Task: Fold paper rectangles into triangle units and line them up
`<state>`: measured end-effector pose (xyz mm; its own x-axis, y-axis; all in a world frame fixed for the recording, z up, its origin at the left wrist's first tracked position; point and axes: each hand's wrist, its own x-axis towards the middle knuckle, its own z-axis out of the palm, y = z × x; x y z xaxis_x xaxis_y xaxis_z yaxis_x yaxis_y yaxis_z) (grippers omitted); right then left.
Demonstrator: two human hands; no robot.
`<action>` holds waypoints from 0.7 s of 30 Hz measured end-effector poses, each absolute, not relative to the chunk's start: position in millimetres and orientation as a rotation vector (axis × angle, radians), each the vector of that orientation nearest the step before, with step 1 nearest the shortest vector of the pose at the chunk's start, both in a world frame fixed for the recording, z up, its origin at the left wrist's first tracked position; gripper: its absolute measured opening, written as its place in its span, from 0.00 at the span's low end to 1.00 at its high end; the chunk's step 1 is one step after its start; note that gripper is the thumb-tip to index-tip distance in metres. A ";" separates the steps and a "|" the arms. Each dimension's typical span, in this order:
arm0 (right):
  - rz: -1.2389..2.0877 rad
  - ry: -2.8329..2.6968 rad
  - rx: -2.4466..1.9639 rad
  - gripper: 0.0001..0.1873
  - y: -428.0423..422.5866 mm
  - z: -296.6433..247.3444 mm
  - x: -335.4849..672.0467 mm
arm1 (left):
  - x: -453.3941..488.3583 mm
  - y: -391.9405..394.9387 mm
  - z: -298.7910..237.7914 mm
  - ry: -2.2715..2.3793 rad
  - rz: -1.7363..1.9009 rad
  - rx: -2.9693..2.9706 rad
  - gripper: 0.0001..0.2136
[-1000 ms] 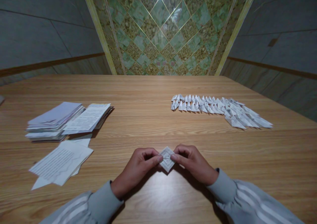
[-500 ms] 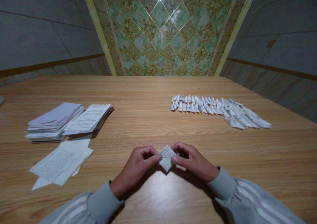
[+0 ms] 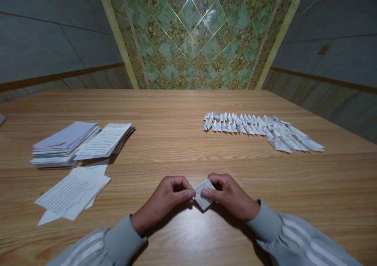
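Note:
Between my hands, just above the table's near middle, is a small folded paper square (image 3: 203,204) with print on it, turned so a corner points down. My left hand (image 3: 170,197) pinches its left corner between thumb and fingertips. My right hand (image 3: 228,194) grips its right side, the thumb lying across the printed face and the fingers behind. The back of the paper and the fingertips behind it are hidden.
The wooden table (image 3: 165,148) spreads out around me. At the left stand stacked papers (image 3: 64,140) beside a pile of printed sheets (image 3: 103,140); loose sheets (image 3: 73,193) lie nearer. Rows of small folded paper pieces (image 3: 235,124) sit at the right, with flatter ones (image 3: 290,138) alongside.
The folded paper has shifted slightly right and toward me and has tilted. My right thumb has slid further across its face. My left hand has moved slightly along with it.

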<state>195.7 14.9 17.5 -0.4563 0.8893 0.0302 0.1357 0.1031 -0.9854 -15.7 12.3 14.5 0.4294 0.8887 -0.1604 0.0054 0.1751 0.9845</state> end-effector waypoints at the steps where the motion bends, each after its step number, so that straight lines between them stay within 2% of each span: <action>1: 1.438 -1.687 -1.009 0.23 15.0 17.6 195.5 | -15.8 12.5 14.7 0.943 0.779 1.230 0.16; 12: 1.590 -1.614 -0.916 0.21 15.9 23.3 195.7 | -15.5 14.3 18.0 0.902 0.801 1.214 0.19; 21: 1.459 -1.760 -0.978 0.22 14.2 19.4 195.8 | -12.5 10.0 18.6 0.901 0.788 1.325 0.12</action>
